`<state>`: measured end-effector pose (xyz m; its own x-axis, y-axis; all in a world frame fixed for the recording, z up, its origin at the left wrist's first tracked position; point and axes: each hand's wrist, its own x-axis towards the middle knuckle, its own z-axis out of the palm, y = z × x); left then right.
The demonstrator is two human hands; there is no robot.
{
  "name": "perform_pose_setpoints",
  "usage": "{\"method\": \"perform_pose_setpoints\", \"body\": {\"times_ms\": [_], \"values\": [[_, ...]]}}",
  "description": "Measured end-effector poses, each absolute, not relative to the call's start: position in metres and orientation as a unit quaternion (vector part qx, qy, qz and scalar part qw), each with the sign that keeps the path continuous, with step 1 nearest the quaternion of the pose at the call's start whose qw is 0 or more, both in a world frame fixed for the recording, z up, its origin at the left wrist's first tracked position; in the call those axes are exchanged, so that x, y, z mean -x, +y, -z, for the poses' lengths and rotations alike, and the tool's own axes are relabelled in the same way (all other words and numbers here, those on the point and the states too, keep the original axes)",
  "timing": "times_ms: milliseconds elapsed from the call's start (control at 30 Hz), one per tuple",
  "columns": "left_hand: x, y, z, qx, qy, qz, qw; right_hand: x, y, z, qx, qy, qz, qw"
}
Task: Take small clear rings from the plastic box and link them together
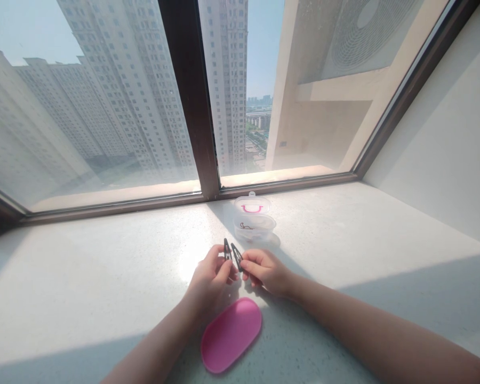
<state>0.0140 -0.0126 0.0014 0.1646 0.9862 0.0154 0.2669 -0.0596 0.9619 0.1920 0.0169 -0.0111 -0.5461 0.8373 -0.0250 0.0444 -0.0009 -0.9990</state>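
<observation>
My left hand [216, 272] pinches a black snap hair clip [226, 249], held upright between thumb and fingers. A second black snap hair clip [237, 257], tilted, is gripped by my right hand [266, 271]. The two clips are close together, almost side by side, above the sill. Just beyond them stands a clear plastic box [256, 230] with its lid [253, 205] raised; a small dark item shows in it. Nearer to me, below my hands, lies a pink oval tray [232, 336] with rounded ends.
The white speckled sill [116, 277] spreads to both sides, with bright sun and shadow bands. At the back, a brown window frame [188, 96] borders the glass, and a white wall [444, 149] rises at the right. Tall buildings stand outside.
</observation>
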Motion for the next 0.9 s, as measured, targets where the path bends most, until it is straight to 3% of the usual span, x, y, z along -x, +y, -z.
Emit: {"method": "perform_pose_setpoints", "body": {"times_ms": [900], "values": [[-0.013,-0.016,-0.013,-0.729,0.448,-0.343,0.387,-0.193,0.015,0.004,0.367,-0.672,-0.57,0.299]]}}
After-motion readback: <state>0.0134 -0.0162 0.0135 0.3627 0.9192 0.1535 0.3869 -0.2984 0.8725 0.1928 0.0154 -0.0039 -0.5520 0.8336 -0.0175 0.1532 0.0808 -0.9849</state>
